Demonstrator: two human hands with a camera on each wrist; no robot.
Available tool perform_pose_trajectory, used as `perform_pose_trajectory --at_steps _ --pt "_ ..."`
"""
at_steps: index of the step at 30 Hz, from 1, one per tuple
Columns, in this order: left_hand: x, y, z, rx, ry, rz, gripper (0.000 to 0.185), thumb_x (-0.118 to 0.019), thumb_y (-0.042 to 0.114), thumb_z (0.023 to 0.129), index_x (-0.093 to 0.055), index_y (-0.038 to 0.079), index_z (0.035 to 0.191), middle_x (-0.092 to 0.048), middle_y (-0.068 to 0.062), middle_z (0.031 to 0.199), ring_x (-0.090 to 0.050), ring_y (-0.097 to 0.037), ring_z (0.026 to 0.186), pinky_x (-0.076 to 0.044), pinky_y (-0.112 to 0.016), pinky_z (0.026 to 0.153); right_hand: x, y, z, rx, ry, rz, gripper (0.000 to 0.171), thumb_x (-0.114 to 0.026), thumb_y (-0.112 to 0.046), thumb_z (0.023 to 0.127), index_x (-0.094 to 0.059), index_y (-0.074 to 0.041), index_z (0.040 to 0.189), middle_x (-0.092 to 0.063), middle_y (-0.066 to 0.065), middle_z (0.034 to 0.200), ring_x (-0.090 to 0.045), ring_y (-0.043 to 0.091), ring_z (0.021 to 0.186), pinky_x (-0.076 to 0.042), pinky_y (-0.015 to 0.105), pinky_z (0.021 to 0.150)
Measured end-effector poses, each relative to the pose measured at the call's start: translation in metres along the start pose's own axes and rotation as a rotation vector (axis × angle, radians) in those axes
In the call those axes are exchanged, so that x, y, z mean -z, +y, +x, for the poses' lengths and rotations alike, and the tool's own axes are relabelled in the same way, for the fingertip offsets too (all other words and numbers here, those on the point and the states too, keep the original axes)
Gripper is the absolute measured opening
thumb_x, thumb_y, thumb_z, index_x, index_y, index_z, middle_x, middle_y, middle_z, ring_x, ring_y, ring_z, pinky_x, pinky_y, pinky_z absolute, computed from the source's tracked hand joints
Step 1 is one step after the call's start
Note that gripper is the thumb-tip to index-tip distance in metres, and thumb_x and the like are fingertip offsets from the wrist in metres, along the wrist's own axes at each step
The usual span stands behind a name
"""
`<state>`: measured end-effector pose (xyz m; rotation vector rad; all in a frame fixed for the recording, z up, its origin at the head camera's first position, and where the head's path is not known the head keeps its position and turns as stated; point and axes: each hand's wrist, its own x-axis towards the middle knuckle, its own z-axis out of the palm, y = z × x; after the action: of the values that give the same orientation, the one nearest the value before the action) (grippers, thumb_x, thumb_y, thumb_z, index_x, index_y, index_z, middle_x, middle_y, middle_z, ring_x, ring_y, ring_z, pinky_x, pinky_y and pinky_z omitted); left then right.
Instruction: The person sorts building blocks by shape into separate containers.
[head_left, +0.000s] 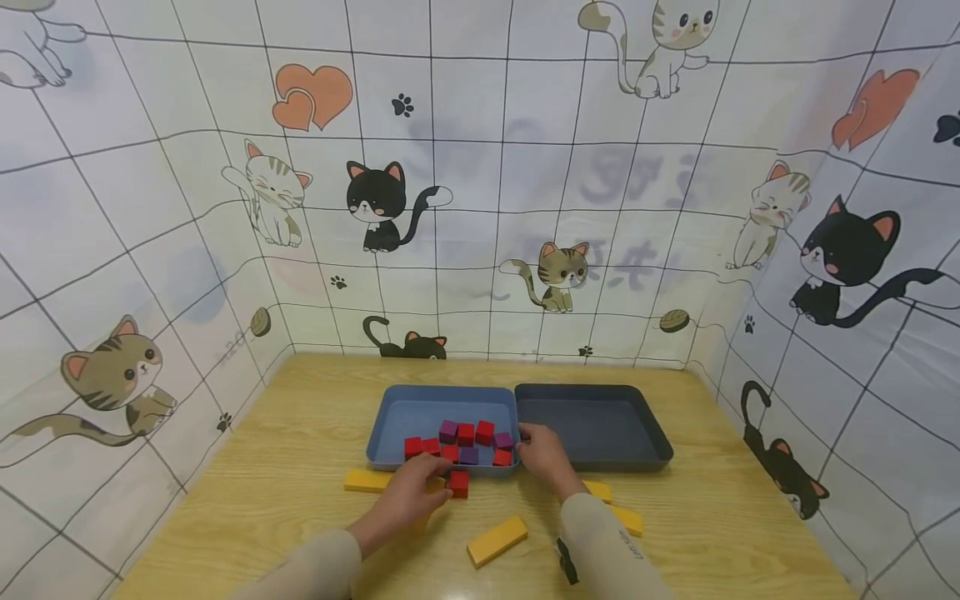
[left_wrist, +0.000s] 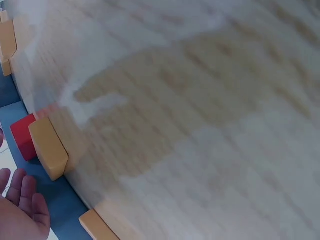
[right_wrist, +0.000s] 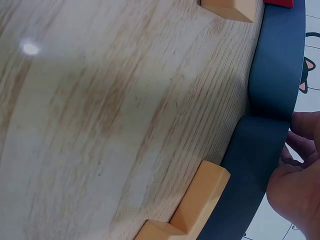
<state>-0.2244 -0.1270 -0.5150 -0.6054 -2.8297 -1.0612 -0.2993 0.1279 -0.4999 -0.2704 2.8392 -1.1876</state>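
Observation:
In the head view a blue tray (head_left: 420, 408) holds several red and purple cubes, gathered along its front and right. My left hand (head_left: 411, 492) hovers at the tray's front rim, fingers loosely bent and reaching over it, beside a red cube (head_left: 458, 484) that stands outside on the table. The left wrist view shows those fingers (left_wrist: 22, 192) spread, with nothing visible between them. My right hand (head_left: 546, 458) reaches to where the blue tray meets a dark grey tray (head_left: 600, 425). Its fingers (right_wrist: 302, 124) are loosely bent at the rim; no held object shows.
Several yellow blocks lie on the wooden table (head_left: 300, 433): one block (head_left: 497, 542) in front, another block (head_left: 366, 480) by the left hand, and more blocks (head_left: 625, 520) partly behind the right forearm. A cat-print cloth (head_left: 465, 192) stands around the back and sides.

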Motion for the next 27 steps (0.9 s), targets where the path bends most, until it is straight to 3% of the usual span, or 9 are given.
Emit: perform_pose_trajectory --at_steps 9,16,27 --pt "-0.007 0.000 0.000 0.033 -0.014 0.036 0.040 -0.074 0.019 0.089 -0.065 0.004 0.125 -0.066 -0.009 0.121 -0.055 -0.032 0.120 -0.043 -0.051 0.103 -0.001 0.001 0.000 -0.022 -0.006 0.030 0.043 -0.059 -0.001 0.093 -0.055 0.008 0.136 -0.065 0.020 0.120 -0.059 0.032 0.112 -0.053 0.041 0.081" --pt "-0.010 0.000 0.002 -0.002 0.006 0.170 0.039 -0.074 0.023 0.087 -0.069 0.004 0.121 -0.064 -0.004 0.108 -0.057 -0.021 0.100 -0.047 -0.048 0.093 -0.001 0.001 0.001 -0.013 0.002 0.023 0.043 -0.059 0.001 0.092 -0.055 0.009 0.135 -0.065 0.021 0.119 -0.060 0.034 0.112 -0.053 0.044 0.085" --pt "-0.011 0.006 -0.002 -0.045 -0.021 0.247 0.038 -0.076 0.023 0.085 -0.071 0.002 0.116 -0.062 -0.003 0.101 -0.056 -0.021 0.094 -0.050 -0.043 0.088 0.000 0.001 0.001 -0.004 0.006 0.029 0.043 -0.060 0.002 0.092 -0.056 0.009 0.134 -0.065 0.021 0.119 -0.059 0.035 0.114 -0.053 0.045 0.087"
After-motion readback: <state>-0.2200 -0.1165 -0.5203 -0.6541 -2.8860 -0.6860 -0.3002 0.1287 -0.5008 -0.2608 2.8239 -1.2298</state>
